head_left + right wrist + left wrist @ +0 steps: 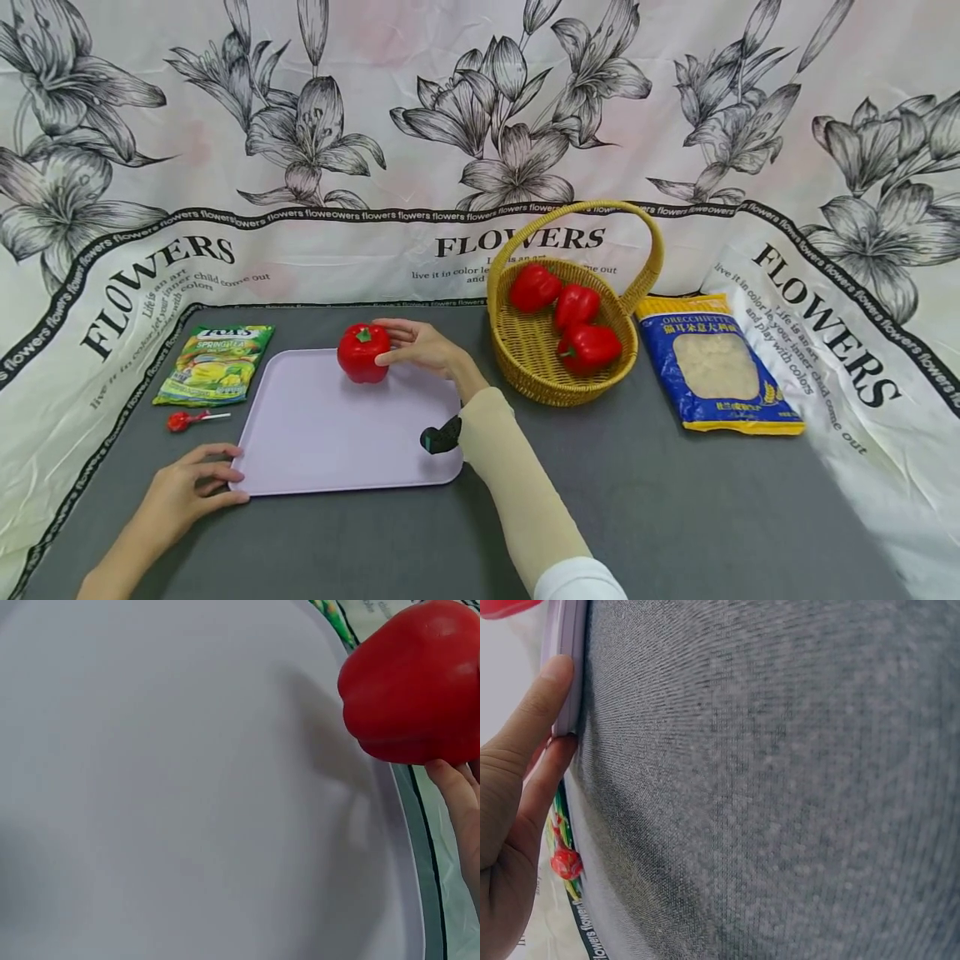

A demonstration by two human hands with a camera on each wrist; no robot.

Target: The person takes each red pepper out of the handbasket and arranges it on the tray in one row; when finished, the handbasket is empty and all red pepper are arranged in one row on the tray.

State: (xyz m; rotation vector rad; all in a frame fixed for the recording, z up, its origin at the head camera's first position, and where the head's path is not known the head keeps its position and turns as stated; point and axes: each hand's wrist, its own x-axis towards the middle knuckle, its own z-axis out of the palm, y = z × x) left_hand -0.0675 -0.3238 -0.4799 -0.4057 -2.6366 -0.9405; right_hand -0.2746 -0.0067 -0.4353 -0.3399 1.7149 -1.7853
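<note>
A red bell pepper point(363, 353) with a green stem is held by my right hand point(423, 346) over the back of the lilac tray point(330, 425). From the right wrist view, the pepper point(416, 682) is above the tray point(187, 780), its shadow falling apart from it; fingers point(457, 799) touch its underside. My left hand point(183, 496) holds the tray's front left corner. In the left wrist view the thumb point(544, 697) lies against the tray's rim point(570, 697), and another finger touches the corner.
A yellow wicker basket point(525, 379) with three red bell peppers point(577, 306) stands right of the tray. Beyond it lies a blue-and-yellow orecchiette bag point(712, 367). Left of the tray are a green candy bag point(217, 367) and a red lollipop point(180, 421). A flowered cloth point(337, 258) hangs behind.
</note>
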